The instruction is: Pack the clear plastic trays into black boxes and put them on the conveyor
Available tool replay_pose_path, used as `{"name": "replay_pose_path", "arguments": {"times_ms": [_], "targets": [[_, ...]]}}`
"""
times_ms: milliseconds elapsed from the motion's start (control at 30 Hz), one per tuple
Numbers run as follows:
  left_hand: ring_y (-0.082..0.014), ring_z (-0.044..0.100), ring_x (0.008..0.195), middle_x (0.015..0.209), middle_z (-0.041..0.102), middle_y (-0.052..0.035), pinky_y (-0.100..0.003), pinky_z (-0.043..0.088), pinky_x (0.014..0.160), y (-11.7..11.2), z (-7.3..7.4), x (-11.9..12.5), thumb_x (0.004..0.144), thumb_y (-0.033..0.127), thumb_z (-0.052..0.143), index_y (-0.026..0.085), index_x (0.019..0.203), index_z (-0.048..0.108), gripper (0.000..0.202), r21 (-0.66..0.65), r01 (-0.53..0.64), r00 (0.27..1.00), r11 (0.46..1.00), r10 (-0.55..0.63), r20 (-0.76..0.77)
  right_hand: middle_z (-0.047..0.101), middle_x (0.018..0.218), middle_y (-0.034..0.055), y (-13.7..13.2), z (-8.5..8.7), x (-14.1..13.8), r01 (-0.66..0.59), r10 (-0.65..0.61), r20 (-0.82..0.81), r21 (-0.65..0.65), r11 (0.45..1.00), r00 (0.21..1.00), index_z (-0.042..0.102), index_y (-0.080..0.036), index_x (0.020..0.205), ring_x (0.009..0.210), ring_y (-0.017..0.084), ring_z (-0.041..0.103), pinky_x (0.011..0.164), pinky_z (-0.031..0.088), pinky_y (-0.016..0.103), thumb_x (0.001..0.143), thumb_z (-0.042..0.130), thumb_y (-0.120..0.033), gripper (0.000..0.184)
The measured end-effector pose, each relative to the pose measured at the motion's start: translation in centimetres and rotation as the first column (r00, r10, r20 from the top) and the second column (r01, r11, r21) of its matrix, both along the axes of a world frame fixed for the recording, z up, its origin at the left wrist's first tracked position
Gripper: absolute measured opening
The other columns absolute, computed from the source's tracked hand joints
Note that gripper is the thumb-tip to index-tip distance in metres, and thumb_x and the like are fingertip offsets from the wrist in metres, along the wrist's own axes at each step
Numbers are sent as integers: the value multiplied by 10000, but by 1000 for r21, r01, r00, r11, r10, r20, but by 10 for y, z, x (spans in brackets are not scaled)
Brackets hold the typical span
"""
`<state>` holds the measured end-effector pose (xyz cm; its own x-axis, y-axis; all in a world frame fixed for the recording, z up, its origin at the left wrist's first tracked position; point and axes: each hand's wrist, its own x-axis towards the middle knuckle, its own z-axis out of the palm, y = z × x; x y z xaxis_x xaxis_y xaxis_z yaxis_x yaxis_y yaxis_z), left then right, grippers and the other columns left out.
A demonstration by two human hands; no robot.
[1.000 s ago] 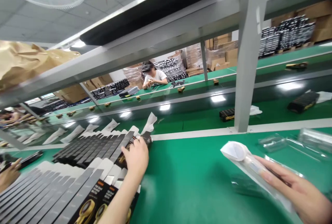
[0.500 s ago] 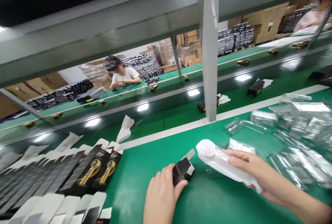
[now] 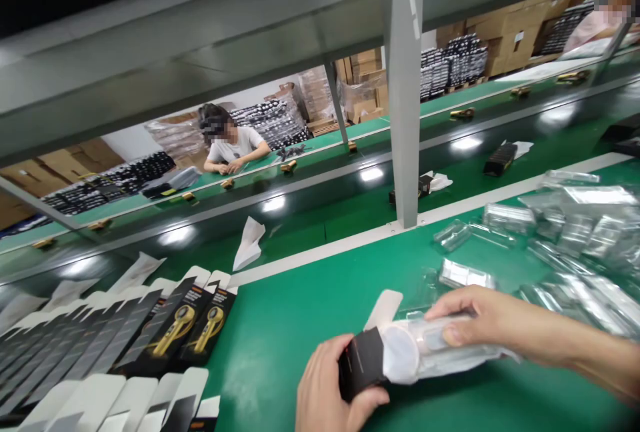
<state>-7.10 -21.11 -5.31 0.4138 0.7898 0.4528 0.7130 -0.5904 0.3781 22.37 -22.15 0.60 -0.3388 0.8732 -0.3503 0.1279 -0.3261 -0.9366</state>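
My left hand (image 3: 323, 385) is wrapped round a small black cardboard box (image 3: 361, 364) whose white end flap (image 3: 385, 309) stands up. My right hand (image 3: 483, 319) grips a white-wrapped item (image 3: 403, 352) with a round head and a longer body, partly covered by clear plastic. The round end is right at the open mouth of the box. Whether it is inside the edge I cannot tell. What the wrapping contains is hidden. Beside my right hand lies a clear plastic tray (image 3: 465, 274) on the green table.
Rows of black boxes (image 3: 175, 332) with open white flaps stand at the left. Clear plastic trays (image 3: 575, 239) are heaped at the right. A grey post (image 3: 406, 119) rises at the table's far edge. Beyond, a conveyor (image 3: 320, 199) carries boxes; a person (image 3: 235, 145) sits across it.
My right hand has brought the wrapped item down and left against the box. My left hand has turned the box, its open end now facing the item. Items on the conveyor have shifted.
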Motion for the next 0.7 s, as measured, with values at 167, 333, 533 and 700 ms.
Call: {"name": "replay_pose_path", "arguments": {"times_ms": [167,333,533,700], "targets": [[-187,671,745,889,685,-55,-272,558,647,-3,6,4,699,643,598,208,1111,480,611,114,65,994,991,-54,-93,690,859,-4,-4,2,-1,-37,33,82,49,998,996,700,-223,951,734,163,594,583,389,198,724,694,-421,301],[-177,662,703,848,684,-52,-257,544,615,-6,14,12,696,632,614,196,1064,490,584,150,103,988,983,-84,-128,665,828,-5,-14,1,-10,-58,42,159,98,993,986,684,-215,931,721,163,578,574,380,204,765,642,-351,218],[-202,663,729,896,699,-81,-297,520,658,-15,14,22,682,701,558,167,1092,502,676,214,251,951,944,-200,-234,680,871,-13,-24,-1,-33,-109,60,261,175,979,963,698,-229,908,788,186,610,653,420,220,744,613,-211,186],[-192,651,729,899,695,-75,-286,502,660,-12,15,21,685,701,558,165,1093,513,675,202,234,956,951,-187,-225,610,878,-6,-21,-13,-35,-150,114,180,202,968,977,628,-193,932,774,160,553,650,407,214,792,612,-301,178]]}}
